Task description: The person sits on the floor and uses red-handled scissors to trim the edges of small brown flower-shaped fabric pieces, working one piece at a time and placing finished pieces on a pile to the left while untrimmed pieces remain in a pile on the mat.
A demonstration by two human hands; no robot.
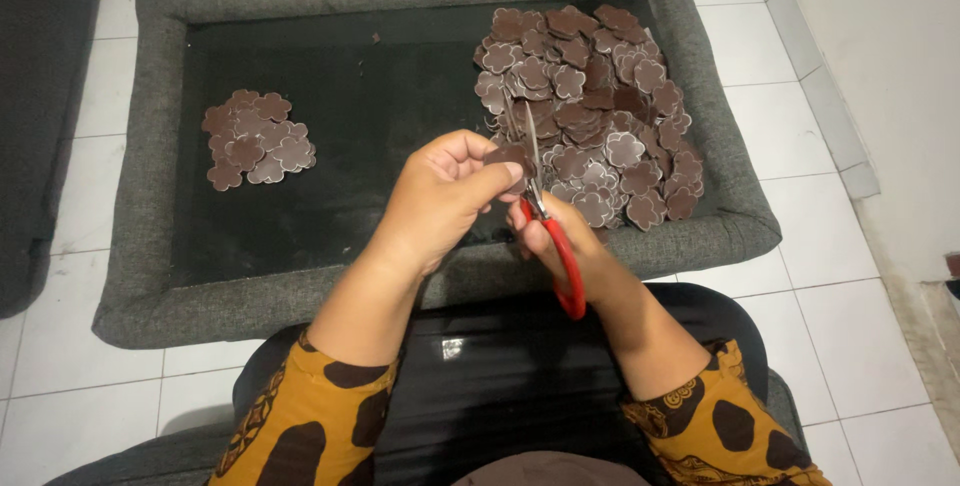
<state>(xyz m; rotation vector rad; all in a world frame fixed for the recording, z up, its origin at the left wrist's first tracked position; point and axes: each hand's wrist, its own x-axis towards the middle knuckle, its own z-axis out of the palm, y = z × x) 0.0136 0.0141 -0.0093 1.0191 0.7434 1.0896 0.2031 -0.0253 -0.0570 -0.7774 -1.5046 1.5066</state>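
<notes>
The left hand (440, 191) pinches a brown flower-shaped piece (508, 155) between the upright blades of the scissors (545, 216), which the right hand (565, 241) grips.

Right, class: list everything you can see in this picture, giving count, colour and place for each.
Padded mat: one, grey rim with black centre, on the floor.
Large pile of flower-shaped pieces: many, brown, right side of the mat.
Small pile of flower-shaped pieces: about a dozen, brown, left side of the mat.
Single flower-shaped piece: one, brown, pinched in the left hand.
Scissors: one pair, red handles, in the right hand.
Floor tiles: white, around the mat.
Sleeves: two, orange with brown spots.
Left hand: holds the piece.
Right hand: grips the scissors.
</notes>
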